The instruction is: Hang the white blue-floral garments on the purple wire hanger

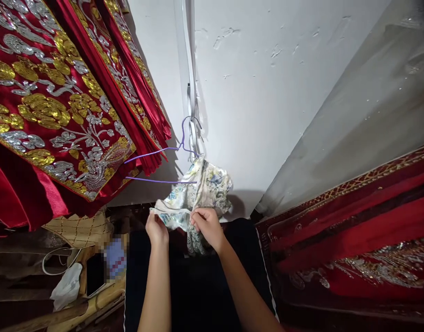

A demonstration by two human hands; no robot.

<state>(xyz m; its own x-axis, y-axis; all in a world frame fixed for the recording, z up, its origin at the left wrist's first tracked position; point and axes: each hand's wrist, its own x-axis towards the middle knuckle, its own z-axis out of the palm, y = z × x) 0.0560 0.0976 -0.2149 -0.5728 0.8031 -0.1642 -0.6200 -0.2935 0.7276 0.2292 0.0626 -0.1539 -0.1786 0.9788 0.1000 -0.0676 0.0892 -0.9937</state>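
A white floral garment with blue and green print hangs partly on a purple wire hanger. The hanger's left end sticks out bare, and its hook is on a white vertical strip on the wall. My left hand pinches the garment's pale edge at its left corner. Close to the garment's middle, my right hand grips the other end of that edge between thumb and fingers. Between my hands the edge is stretched nearly level. Folds of the cloth droop below my right hand.
Red satin costumes with gold and silver embroidery hang at the left. Plastic-covered red embroidered cloth is at the right. Lower left, a phone, a white plastic bag and a white cable lie on wood. Behind stands a white wall.
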